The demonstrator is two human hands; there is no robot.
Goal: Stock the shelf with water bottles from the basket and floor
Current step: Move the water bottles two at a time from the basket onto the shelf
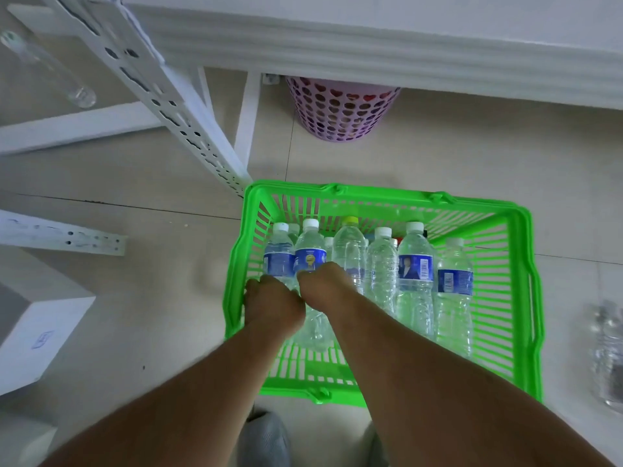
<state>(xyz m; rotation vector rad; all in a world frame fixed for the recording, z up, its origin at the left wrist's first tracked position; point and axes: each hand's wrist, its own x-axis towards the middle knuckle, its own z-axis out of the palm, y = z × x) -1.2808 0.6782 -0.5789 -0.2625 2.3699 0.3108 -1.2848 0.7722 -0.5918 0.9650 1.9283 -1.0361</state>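
While both arms reached into the green slatted plastic basket (526,298), the left hand (271,306) and right hand (323,281) curled over two clear blue-labelled water bottles (310,254); the grip itself was hidden. Crowded neighbouring bottles could topple if these were pulled out carelessly.

Basket (526,298) on floor (168,183), bottles (382,264) upright inside | shelf upright (175,106) at its far-left corner | bin (340,112) behind | loose bottles (608,348) right
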